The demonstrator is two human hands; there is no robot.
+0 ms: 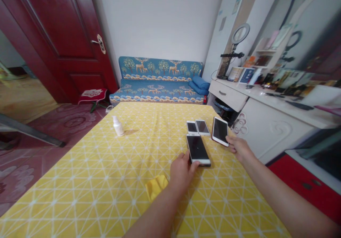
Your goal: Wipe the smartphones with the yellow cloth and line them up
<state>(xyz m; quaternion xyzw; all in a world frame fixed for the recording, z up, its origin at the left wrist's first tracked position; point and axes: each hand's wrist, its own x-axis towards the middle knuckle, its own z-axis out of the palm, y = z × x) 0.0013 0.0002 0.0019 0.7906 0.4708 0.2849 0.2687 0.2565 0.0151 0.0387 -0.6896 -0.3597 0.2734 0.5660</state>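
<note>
To handle both phones well, I judge that I should grip by the rims, off the glass, and turn them gently so neither knocks its neighbours. My landmark is the large rectangular white-fronted phone with a black screen (197, 147), on the bench spread with yellow, white-lined cloth (106, 181). My left hand (182, 170) grasps its near left corner, thumb across the near end, fingers partly curled at the side. Right of the landmark, my right hand (238, 147) pinches the near corner of a white-fronted, dark-edged phone (220, 131); I cannot tell whether that one is fully lifted. Just beyond the landmark lie two smaller white rectangular phones (191, 127).
</note>
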